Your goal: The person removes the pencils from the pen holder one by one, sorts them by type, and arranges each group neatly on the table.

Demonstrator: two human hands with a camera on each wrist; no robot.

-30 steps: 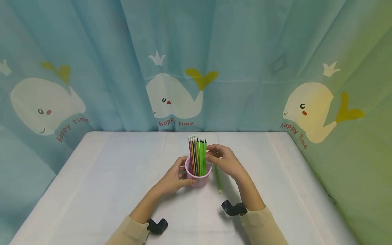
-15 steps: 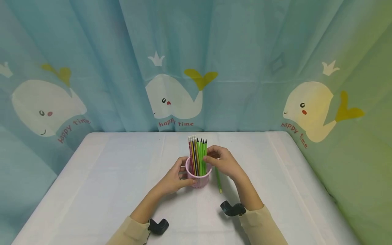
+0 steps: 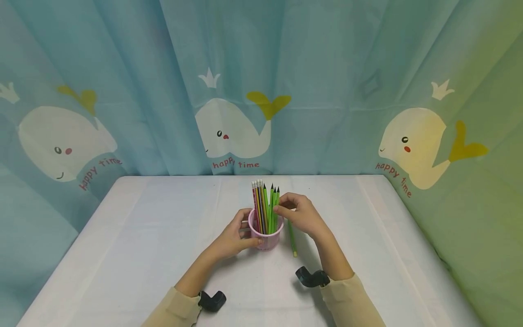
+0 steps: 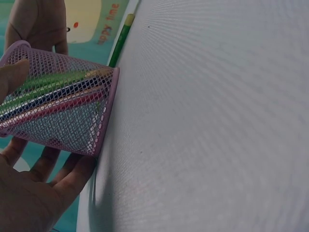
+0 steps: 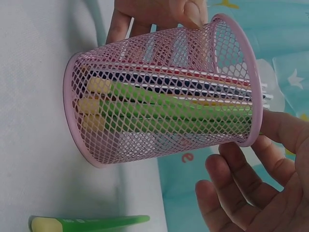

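Left hand (image 3: 229, 238) curled round cup (image 3: 270, 243); right hand (image 3: 301, 215) pinching green pencils (image 3: 271, 220) inside. I'd brace cup firmly, pinch lightly, avoid tipping.

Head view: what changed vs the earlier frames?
Three green pencils in the cup tipped right, opening a gap from the fourth green pencil. Right hand stayed at them. Unchanged: left hand on the cup, loose green pencil lying beside it.
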